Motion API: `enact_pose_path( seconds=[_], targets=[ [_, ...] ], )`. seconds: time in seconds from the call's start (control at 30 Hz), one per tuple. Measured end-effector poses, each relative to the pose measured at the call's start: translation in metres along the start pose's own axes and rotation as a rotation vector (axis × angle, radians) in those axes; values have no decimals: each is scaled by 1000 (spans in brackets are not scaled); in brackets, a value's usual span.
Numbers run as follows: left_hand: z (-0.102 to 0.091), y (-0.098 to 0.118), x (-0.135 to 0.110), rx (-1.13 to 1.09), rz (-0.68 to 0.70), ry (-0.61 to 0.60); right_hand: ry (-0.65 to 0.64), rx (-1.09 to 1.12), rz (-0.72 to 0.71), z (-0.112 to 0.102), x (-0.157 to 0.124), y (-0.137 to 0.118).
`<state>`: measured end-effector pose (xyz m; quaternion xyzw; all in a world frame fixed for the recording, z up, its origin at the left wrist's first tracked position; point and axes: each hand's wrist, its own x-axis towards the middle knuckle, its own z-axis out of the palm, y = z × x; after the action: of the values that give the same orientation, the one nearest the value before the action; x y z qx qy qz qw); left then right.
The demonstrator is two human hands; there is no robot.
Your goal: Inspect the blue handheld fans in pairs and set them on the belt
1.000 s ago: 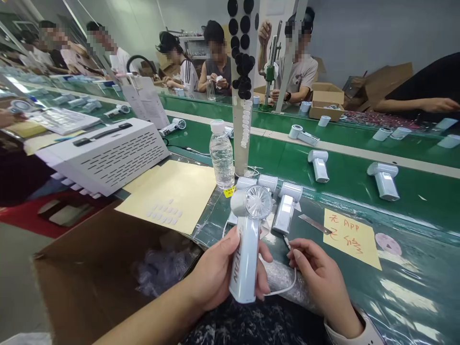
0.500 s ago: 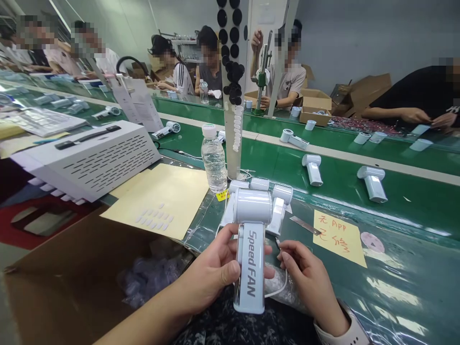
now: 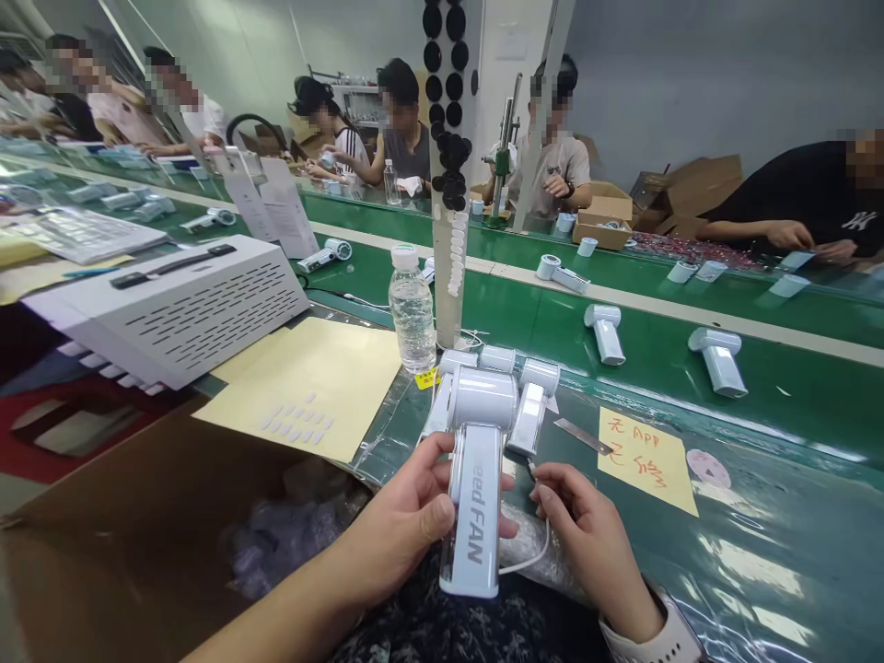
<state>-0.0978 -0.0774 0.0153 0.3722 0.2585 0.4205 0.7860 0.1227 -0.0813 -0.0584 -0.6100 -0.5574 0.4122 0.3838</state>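
My left hand is wrapped around the handle of a pale blue and white handheld fan, held upright with its round head at the top. The handle carries grey "FAN" lettering, partly washed out by glare. Just right of it, my right hand pinches the small dark plug end of a white cable. The cable loops down towards the fan's lower side; where its other end goes is hidden behind the handle. Several more fans stand or lie close behind, one white fan nearest the plug.
A water bottle stands by a post. To the left are a vented white case and yellow paper with small white pieces. A metal blade and a handwritten note lie right. Fans lie on the green belt; co-workers sit beyond.
The fan has turned and shifted slightly left, with glare now over part of its lettering. My right hand keeps its pinch on the plug. Across the belt, a co-worker's raised arm has come down.
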Motion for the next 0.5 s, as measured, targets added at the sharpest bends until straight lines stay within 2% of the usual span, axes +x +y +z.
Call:
enact_pose_path(
  seconds=[0.2,0.27,0.33,0.4,0.43,0.5],
  targets=[
    [-5,-6,-3,44,12,-29,53,66,-46,6,-13,-2],
    [-2,-9,-3,141,5,-70,-16,216,-147,12,-22,-10],
    [3,-10,-1,391,0,-114,-180,365,-264,17,-25,-21],
    [8,-11,2,735,51,-132,-305,389,-342,14,-19,-32],
    [9,-11,5,892,110,-144,-300,351,-362,9,-13,-36],
    [8,-11,11,1102,285,-167,-195,211,-379,-7,0,-42]
  ],
)
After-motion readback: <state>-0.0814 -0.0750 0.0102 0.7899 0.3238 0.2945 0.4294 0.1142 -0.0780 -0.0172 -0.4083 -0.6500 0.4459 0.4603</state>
